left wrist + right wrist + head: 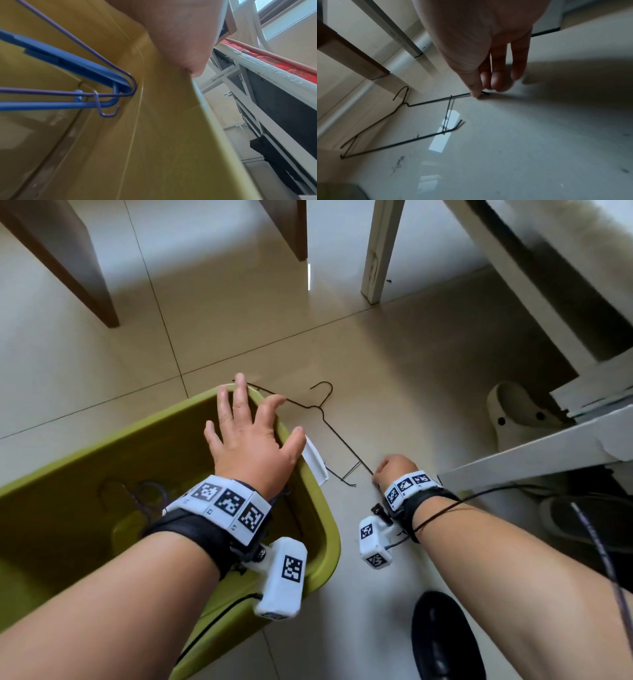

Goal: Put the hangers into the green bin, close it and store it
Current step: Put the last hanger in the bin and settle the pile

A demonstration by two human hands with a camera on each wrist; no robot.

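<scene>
Left wrist: green bin point(154, 135), blue hanger point(77, 65), purple hanger point(85, 44) inside.

Soft daylight, window glare on glossy floor point(443, 136), wrist views blurred, wide-angle edge distortion

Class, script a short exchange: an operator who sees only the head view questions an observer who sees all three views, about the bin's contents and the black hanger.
Operator: I see only dim wires inside the bin. What are they?
Observer: The left wrist view shows a blue hanger and a purple hanger against the bin's wall.
Operator: Does the right hand have the black hanger?
Observer: Yes. In the right wrist view, thumb and fingers pinch one end of it, low at the floor.
</scene>
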